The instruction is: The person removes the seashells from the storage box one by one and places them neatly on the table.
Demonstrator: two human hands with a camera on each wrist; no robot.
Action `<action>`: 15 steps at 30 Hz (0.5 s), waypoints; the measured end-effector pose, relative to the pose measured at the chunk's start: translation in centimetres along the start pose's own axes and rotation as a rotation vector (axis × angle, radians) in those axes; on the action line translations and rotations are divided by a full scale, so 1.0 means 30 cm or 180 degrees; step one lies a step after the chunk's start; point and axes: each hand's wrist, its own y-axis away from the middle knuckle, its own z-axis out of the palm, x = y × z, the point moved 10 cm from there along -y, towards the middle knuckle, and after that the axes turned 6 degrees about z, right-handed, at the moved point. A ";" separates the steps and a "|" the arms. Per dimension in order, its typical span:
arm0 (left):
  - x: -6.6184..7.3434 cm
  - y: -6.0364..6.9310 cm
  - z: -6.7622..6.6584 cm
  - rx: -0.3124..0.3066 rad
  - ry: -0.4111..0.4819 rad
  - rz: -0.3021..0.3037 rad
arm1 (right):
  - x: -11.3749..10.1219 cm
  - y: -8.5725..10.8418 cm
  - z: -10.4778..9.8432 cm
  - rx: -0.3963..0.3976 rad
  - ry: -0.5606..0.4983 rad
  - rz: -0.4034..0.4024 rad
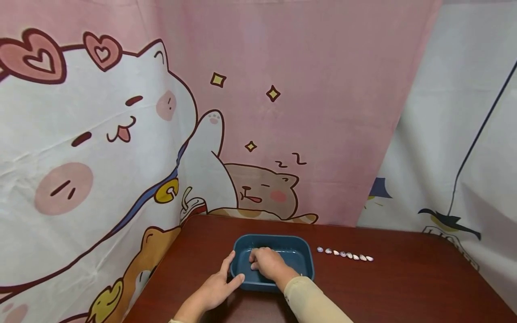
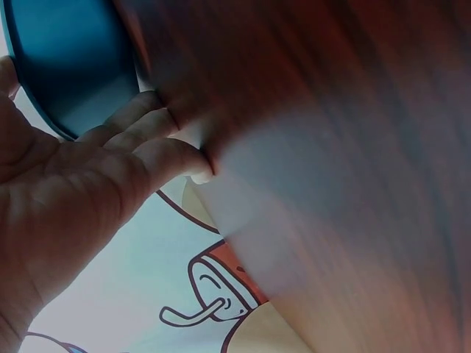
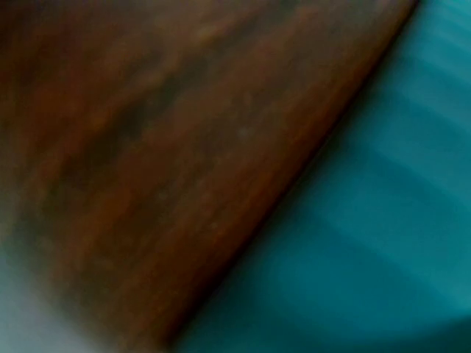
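A blue rectangular basin (image 1: 296, 259) stands on the table, its side filling the right of the blurred right wrist view. My left hand (image 1: 216, 286) is at its near left corner, thumb and fingers spread along the outer wall. In the left wrist view the palm and extended fingers of this hand (image 2: 81, 184) lie beside the basin (image 2: 77, 59). My right hand (image 1: 269, 264) reaches down inside, fingers bent towards the basin's floor. Whether those fingertips pinch anything is hidden, and the right wrist view does not show the hand.
Right of the basin, several small pale, purplish shell-like pieces (image 1: 343, 254) lie in a row on the dark red-brown wooden table (image 1: 387, 287). A cartoon-printed cloth (image 1: 323, 112) hangs behind the table and along its left side.
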 end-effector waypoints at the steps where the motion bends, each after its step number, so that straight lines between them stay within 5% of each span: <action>1: 0.000 0.000 0.001 -0.0004 -0.0002 0.0002 | 0.000 0.000 0.000 0.0003 0.0005 0.0001; 15: -0.005 0.001 0.007 -0.0028 0.0023 0.0018 | -0.005 0.008 -0.009 0.0162 -0.0015 -0.0117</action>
